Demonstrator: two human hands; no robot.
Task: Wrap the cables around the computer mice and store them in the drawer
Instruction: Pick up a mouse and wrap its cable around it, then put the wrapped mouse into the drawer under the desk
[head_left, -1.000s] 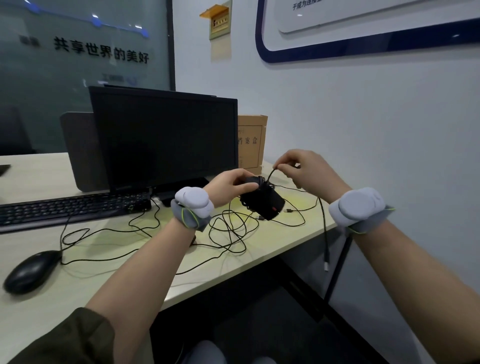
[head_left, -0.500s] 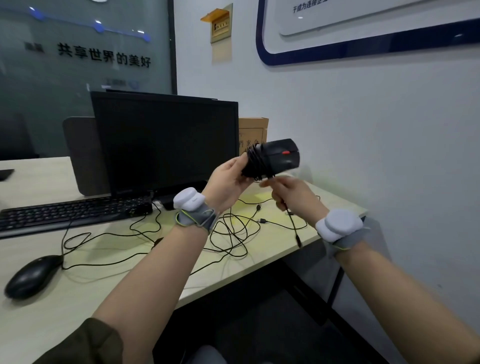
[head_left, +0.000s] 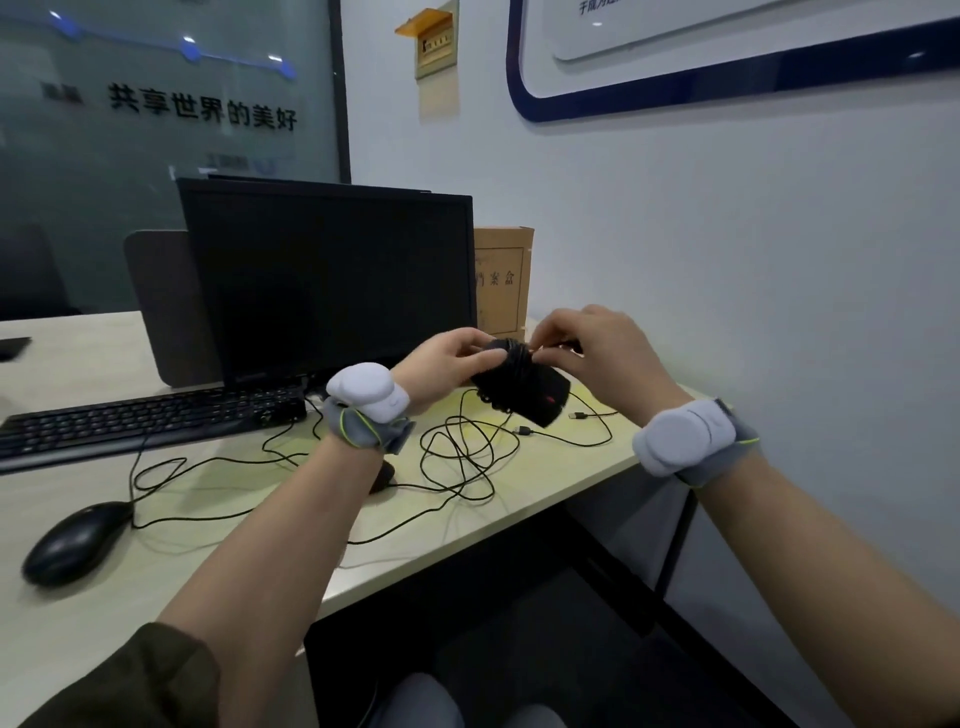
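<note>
The black mouse (head_left: 524, 387) is up above the bench (head_left: 561, 467), long way pointing down to the right. The left hand (head_left: 441, 364) grips its back end, and the right hand (head_left: 597, 353) pinches the cable at the wraps on top

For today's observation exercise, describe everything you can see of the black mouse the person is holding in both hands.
The held mouse is black and looks like matte plastic, with a small red mark near its front. Thin black cable is wound in many turns round its middle. It is raised above the desk, tilted, front end down and to the right. The left hand grips its rear; the right hand pinches the cable at the top of the coil.
</note>
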